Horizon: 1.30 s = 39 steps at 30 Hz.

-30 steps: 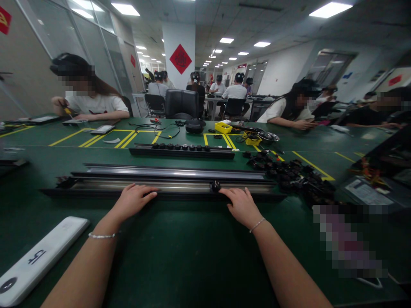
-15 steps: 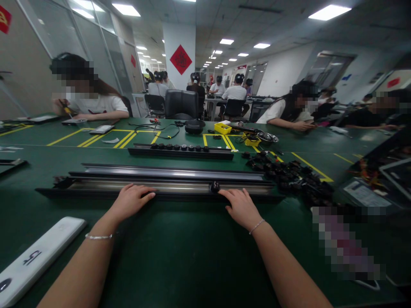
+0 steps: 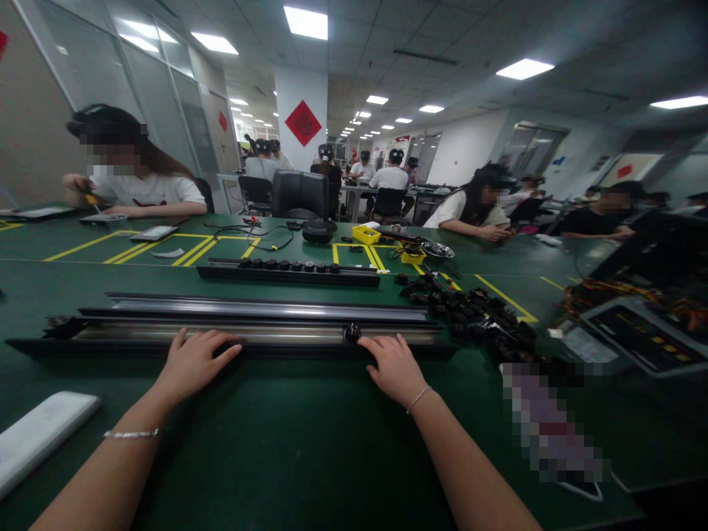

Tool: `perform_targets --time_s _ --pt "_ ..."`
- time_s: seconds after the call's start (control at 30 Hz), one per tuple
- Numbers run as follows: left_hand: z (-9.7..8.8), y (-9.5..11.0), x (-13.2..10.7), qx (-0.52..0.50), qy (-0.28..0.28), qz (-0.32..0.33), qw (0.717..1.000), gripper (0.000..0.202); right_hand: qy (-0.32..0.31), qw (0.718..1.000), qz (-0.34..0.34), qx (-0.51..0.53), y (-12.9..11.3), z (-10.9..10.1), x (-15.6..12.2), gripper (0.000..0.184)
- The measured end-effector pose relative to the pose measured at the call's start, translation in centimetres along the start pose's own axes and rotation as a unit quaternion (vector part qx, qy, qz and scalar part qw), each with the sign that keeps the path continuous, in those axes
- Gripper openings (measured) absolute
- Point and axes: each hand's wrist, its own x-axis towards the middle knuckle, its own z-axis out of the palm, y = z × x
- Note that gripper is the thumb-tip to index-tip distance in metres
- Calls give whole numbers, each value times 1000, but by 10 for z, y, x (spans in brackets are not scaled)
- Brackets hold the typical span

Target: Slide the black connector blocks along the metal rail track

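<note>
A long black and silver metal rail [image 3: 276, 330] lies across the green table [image 3: 310, 442] in front of me. My left hand [image 3: 193, 361] rests flat on the rail's near edge, fingers spread and open. My right hand [image 3: 394, 366] lies open further right, its fingertips touching the rail beside a small black knob [image 3: 350, 333] seated in it. A second rail [image 3: 265, 306] lies just behind the first. Neither hand holds anything.
A black strip with several knobs [image 3: 287, 271] lies further back. A heap of black knobs [image 3: 464, 310] sits to the right. A white bar [image 3: 38, 435] is at the near left, trays with wires [image 3: 636, 324] at right. People sit around the tables behind.
My view has swung to the right and tilted up a little, so everything sits further left in frame. Both hands stay on the rail in the same places.
</note>
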Motion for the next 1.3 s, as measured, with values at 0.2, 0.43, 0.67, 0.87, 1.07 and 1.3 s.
perform_targets --time_s 0.2,0.43,0.67,0.87,1.07,1.3 --pt "30 -3 -17 -2 88 -14 996 72 15 1000 -5 9 3 1 -4 48" --pt "65 12 -76 -11 -13 -25 1000 70 17 1000 -19 15 11 -1 -5 49" --pt "68 30 -92 -29 -84 -53 995 67 24 1000 -17 11 27 -3 -12 48" --pt "42 59 -70 -6 -68 -53 996 64 52 998 -14 21 32 1 -14 44" --pt "27 122 -36 -9 102 62 993 53 74 996 -17 39 31 6 -14 43" --pt "49 173 -10 26 159 147 976 55 91 995 -2 28 28 9 -11 40"
